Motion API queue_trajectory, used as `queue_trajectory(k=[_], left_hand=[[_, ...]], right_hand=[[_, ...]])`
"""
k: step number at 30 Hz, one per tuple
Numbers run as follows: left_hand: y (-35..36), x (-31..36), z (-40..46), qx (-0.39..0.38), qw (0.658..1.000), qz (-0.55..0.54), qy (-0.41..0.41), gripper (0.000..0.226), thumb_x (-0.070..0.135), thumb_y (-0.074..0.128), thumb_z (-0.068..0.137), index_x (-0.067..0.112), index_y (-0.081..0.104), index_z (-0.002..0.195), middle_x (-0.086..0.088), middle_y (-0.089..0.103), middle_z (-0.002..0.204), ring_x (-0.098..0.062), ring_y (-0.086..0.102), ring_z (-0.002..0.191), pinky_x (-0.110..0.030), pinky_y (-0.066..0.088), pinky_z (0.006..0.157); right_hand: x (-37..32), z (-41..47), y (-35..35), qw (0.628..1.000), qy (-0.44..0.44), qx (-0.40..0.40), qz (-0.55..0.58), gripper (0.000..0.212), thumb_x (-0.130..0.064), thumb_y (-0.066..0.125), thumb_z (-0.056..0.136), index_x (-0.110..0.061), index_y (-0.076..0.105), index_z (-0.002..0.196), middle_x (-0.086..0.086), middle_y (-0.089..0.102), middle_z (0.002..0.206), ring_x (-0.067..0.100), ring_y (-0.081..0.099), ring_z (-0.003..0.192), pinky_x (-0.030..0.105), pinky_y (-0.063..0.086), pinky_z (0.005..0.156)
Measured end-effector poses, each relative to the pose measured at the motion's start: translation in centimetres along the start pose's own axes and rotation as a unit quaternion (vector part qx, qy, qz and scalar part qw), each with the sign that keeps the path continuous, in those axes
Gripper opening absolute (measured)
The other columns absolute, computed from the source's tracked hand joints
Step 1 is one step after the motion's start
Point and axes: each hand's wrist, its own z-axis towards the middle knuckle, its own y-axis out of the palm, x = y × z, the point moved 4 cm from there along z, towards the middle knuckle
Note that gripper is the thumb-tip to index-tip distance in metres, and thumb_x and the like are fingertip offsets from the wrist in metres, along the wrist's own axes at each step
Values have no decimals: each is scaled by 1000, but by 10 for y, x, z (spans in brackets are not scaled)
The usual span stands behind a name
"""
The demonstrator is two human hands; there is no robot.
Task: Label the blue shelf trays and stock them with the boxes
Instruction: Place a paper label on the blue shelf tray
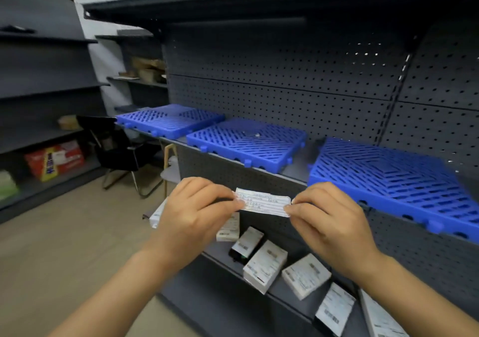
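White paper label (pixel 262 202) is being pinched at its ends by left hand (pixel 197 212) and right hand (pixel 329 222), hovering near the shelf's front edge below the blue trays (pixel 246 142). Possibly adhesive; it risks curling, self-sticking, or landing crooked.

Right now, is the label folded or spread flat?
Spread flat: the label is stretched between left hand and right hand, each pinching an end.
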Motion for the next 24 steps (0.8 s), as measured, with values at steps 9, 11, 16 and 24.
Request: queue_trajectory(k=[9,11,16,24], left_hand=[[-25,-91,-35,0,998,58,-37,12,11,71,84,16,75,94,-1,66,86,-19,56,76,-29,42,69],[-21,-112,-38,-3,997,65,-41,13,10,69,85,16,75,94,-1,65,83,-19,55,74,-29,41,69],[0,-178,-40,-26,995,89,-45,13,12,69,84,16,75,95,0,65,83,-18,55,74,-26,39,70],[32,-289,-42,-58,991,108,-60,16,19,62,89,19,74,99,3,67,88,-17,57,77,-27,42,70]], right_hand=[[-27,61,82,999,-10,4,38,8,-11,64,87,-8,71,82,3,64,81,24,57,76,36,47,62],[-22,73,103,999,-10,2,46,8,-11,64,86,-9,71,83,2,64,82,22,56,76,35,46,63],[-2,105,166,999,-5,-1,46,11,-16,62,87,-11,71,84,0,64,82,21,56,76,31,46,62],[30,161,267,997,22,7,68,8,-17,63,86,-12,70,83,-2,62,79,21,54,73,33,46,60]])
